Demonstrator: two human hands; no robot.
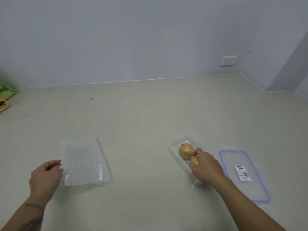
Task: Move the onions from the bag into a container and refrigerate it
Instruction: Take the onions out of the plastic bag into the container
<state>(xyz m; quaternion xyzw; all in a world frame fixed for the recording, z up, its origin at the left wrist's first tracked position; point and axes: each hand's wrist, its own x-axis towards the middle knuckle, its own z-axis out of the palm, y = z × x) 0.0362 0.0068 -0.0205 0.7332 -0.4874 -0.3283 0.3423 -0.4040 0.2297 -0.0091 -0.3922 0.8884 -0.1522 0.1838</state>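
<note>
A clear plastic bag (86, 164) lies flat on the counter at left, looking empty. My left hand (45, 177) rests at its left edge with fingers loosely curled, holding nothing that I can see. A clear rectangular container (175, 147) sits at centre right with one yellow onion (186, 150) in its far end. My right hand (206, 165) is over the container's near part, closed around a second onion (194, 161) that touches the first. The near end of the container is hidden by that hand.
The container's lid (245, 175), clear with a blue rim and a white label, lies flat to the right of the container. A green bag (6, 90) and something yellow (4, 105) sit at the far left. A wall socket (228, 61) is behind.
</note>
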